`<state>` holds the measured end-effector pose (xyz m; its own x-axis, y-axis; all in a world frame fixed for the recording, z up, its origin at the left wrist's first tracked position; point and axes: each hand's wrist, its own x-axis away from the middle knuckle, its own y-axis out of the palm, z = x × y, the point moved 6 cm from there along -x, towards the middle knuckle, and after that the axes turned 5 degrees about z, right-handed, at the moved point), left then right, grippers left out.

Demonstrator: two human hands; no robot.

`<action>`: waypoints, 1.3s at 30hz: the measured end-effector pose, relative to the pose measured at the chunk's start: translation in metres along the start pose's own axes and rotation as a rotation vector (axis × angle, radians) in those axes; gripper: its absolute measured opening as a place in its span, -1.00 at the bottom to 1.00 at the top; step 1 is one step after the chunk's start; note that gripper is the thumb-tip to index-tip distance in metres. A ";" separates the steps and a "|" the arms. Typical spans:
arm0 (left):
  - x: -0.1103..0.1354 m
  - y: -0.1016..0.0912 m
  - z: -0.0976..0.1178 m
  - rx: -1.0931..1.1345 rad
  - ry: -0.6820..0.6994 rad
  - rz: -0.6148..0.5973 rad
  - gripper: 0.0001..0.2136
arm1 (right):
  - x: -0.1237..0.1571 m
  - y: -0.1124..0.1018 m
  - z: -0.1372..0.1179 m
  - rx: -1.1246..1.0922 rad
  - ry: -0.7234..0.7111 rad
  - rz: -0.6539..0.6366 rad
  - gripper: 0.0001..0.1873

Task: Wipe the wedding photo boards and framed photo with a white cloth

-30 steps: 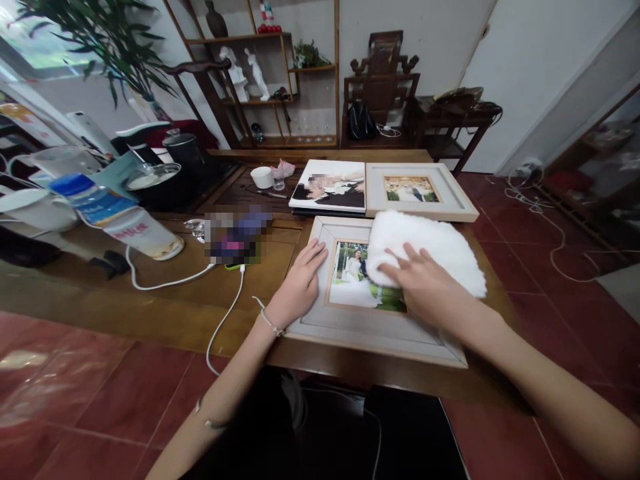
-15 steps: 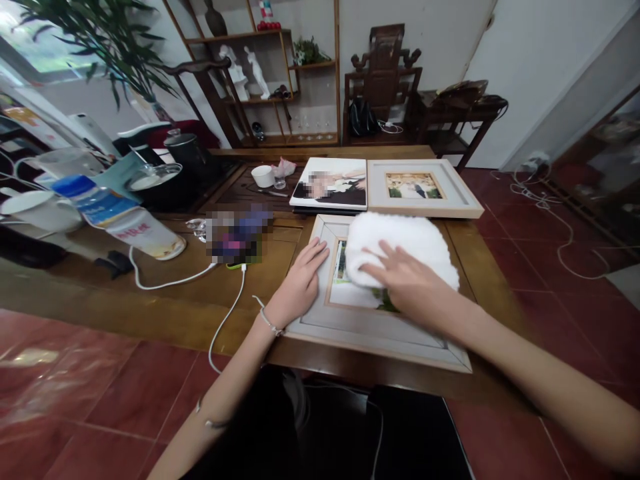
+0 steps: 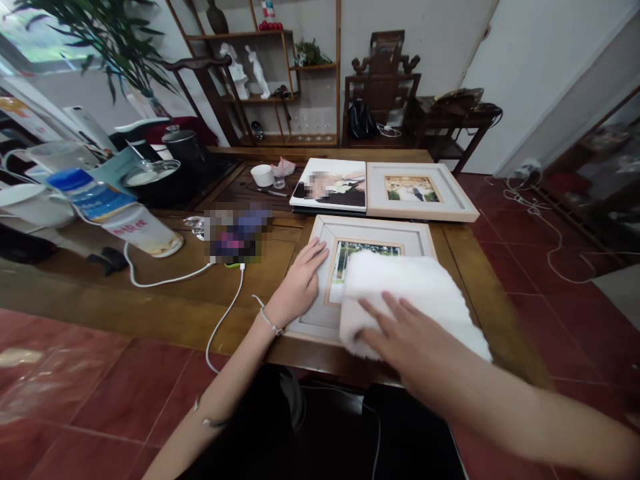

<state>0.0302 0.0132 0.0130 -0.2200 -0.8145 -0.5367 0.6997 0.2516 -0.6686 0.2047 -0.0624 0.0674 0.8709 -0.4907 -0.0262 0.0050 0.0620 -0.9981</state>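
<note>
A picture frame (image 3: 313, 319) with a pale mat and wooden edges lies flat on the wooden table, and part of the photo (image 3: 369, 249) inside shows. My left hand (image 3: 301, 283) rests on its left side, fingers stretched out, with nothing held. Over the frame's lower right is a fluffy white cloth (image 3: 415, 283), which hides that corner and much of the photo. My right hand (image 3: 400, 327) presses on the cloth and grips it near the lower left fold. Its fingers are slightly blurred.
Behind the frame lie a photo panel (image 3: 333, 183) and a second framed photo (image 3: 465, 203). To the left are a blurred-out device (image 3: 235, 237) with white cables (image 3: 225, 313), a blue-capped package (image 3: 130, 223) and a lidded bowl (image 3: 150, 177). The table's edge runs along the front.
My right hand has drawn the white cloth toward me and a little right, uncovering the photo's upper part and the frame's far edge. My left hand has stayed put.
</note>
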 end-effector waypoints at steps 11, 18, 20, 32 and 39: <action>0.000 0.000 0.000 -0.012 0.002 -0.009 -0.51 | -0.048 0.005 0.069 0.047 0.134 0.052 -0.23; 0.001 0.000 -0.001 0.006 0.018 0.001 -0.49 | -0.062 0.012 0.093 0.118 0.182 0.097 -0.23; 0.000 0.000 -0.001 0.006 0.020 0.007 -0.50 | -0.049 0.009 0.072 0.030 0.113 0.062 -0.25; 0.000 -0.002 0.000 0.027 0.011 -0.005 -0.52 | -0.004 -0.063 0.056 -0.192 0.123 0.255 -0.29; 0.000 -0.001 0.001 0.005 0.004 -0.005 -0.49 | -0.047 -0.019 0.120 0.223 0.218 0.259 -0.26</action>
<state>0.0300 0.0123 0.0140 -0.2264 -0.8136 -0.5355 0.7023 0.2446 -0.6685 0.2228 0.0637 0.0942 0.7325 -0.6056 -0.3108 -0.0734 0.3836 -0.9206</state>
